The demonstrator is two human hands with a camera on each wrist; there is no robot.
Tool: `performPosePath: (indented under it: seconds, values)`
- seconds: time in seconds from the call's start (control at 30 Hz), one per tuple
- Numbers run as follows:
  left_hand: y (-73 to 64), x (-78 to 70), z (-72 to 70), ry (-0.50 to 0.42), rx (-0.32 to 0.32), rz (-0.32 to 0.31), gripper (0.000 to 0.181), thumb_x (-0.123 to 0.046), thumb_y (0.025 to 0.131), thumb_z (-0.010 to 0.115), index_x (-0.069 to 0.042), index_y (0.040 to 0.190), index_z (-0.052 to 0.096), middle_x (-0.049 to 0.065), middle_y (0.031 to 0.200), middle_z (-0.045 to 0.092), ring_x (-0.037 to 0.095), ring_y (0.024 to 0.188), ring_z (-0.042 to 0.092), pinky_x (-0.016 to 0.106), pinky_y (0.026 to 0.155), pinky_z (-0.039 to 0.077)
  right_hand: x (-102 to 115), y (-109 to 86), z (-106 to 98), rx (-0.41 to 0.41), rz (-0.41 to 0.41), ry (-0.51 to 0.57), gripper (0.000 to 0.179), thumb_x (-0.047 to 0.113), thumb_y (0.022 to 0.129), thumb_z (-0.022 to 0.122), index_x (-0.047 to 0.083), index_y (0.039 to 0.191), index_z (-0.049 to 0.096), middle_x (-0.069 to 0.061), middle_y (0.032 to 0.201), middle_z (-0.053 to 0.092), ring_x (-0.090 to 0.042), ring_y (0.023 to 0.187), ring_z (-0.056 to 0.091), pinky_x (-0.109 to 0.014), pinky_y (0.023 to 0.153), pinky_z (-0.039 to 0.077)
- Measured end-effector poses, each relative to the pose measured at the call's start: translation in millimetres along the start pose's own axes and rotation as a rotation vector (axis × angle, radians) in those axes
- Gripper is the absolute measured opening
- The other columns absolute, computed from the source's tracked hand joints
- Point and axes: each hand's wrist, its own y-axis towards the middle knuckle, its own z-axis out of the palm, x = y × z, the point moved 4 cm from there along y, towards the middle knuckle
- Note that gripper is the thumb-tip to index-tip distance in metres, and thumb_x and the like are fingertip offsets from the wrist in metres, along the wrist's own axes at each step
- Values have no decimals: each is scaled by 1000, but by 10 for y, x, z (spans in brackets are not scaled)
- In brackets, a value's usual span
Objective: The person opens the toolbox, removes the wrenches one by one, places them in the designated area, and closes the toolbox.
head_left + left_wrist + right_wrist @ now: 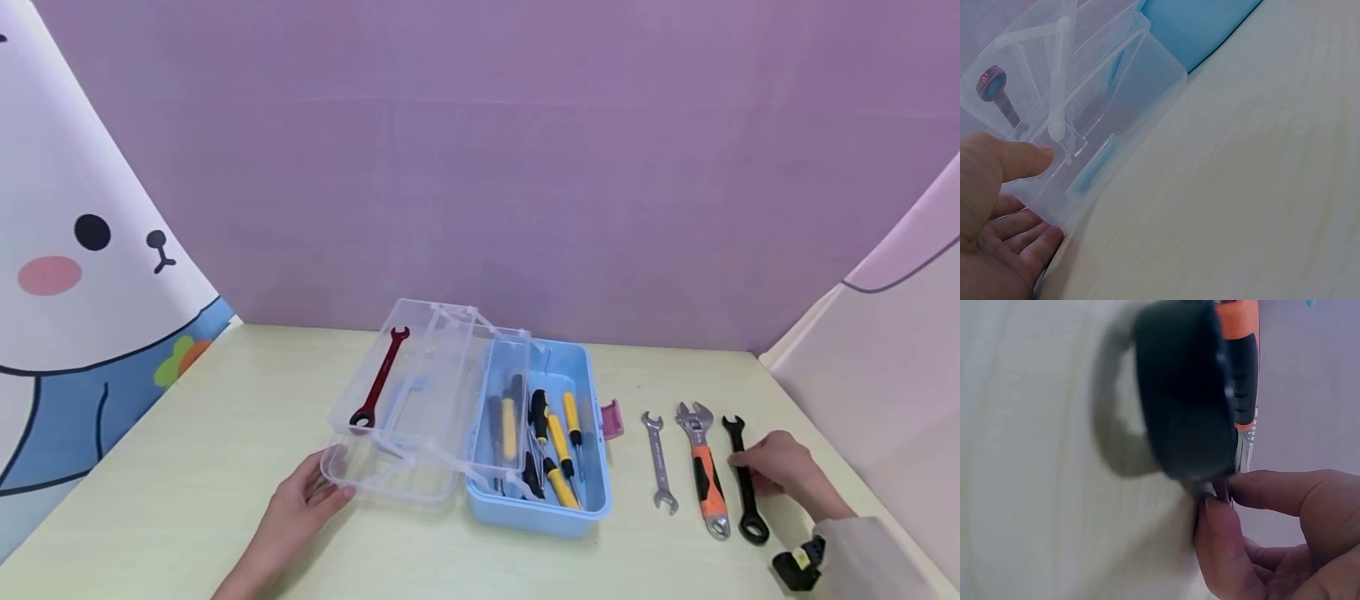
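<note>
My right hand [780, 467] pinches the shaft of a black combination wrench [752, 521] between thumb and fingers. In the right wrist view the wrench's dark ring end [1185, 394] looms large and blurred above its shadow. Left of it lie an adjustable wrench [708, 483] with orange and black handle and a silver open-end wrench [660, 462]. My left hand [296, 504] holds the near left corner of the clear toolbox lid [390, 479], thumb on one side and fingers on the other. A red combination wrench [385, 371] lies in the opened clear top.
The light blue toolbox [540, 518] stands mid-table, holding several yellow and black screwdrivers [557, 437]. Its pink latch [612, 419] sticks out to the right. A purple backdrop [525, 183] closes off the rear.
</note>
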Motion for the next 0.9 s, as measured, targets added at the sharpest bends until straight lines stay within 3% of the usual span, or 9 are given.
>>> performPosePath:
  seconds: [0.37,0.9]
  values:
    - [-8,-4,2,-11,-10,24,60,-9,89,66,7,139,37,33,140,43,41,127,48,30,96,52,28,-21,-28,-21,-3,-76,24,14,79,65,-6,75,53,-8,61,57,-15,52,58,-29,51,57]
    - [0,-14,9,-22,-32,74,58,-7,88,66,9,137,39,34,136,45,41,124,49,29,94,54,4,-20,-45,4,18,-63,24,16,82,65,-5,76,55,-8,63,57,-15,54,59,-29,52,57]
